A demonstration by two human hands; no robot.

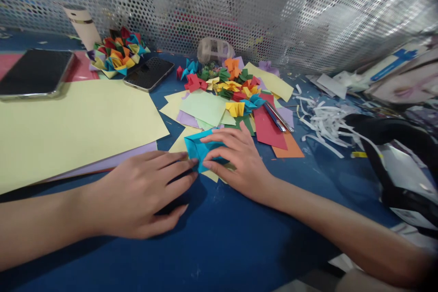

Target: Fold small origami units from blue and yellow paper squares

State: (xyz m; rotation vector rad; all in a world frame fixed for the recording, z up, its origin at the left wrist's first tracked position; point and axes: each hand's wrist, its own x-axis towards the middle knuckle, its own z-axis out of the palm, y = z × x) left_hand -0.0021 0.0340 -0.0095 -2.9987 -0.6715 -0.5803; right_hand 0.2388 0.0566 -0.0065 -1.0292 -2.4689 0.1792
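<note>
A folded blue origami paper (198, 148) lies in the middle of the table, with crease lines on its face. The fingertips of my left hand (147, 191) touch its left edge; the fingers are stretched out and the thumb stands apart. Over its right part, my right hand (242, 162) holds the paper with curved fingers and thumb, covering that side. Beneath the blue piece, pale yellow paper (210, 175) sticks out. Just behind my hands lie a light green sheet (207, 107) and small folded paper pieces (234, 86) in several colours.
Large yellow sheets (75, 132) cover the left side. Two phones (34, 73) (149, 74), a folded paper cluster (118, 52) and a pale cylinder (82, 27) stand or lie behind. Pens (277, 116) rest on red paper (268, 130). Shredded paper (325, 121) and a black strap (369, 146) are right. Perforated metal (164, 4) rises behind.
</note>
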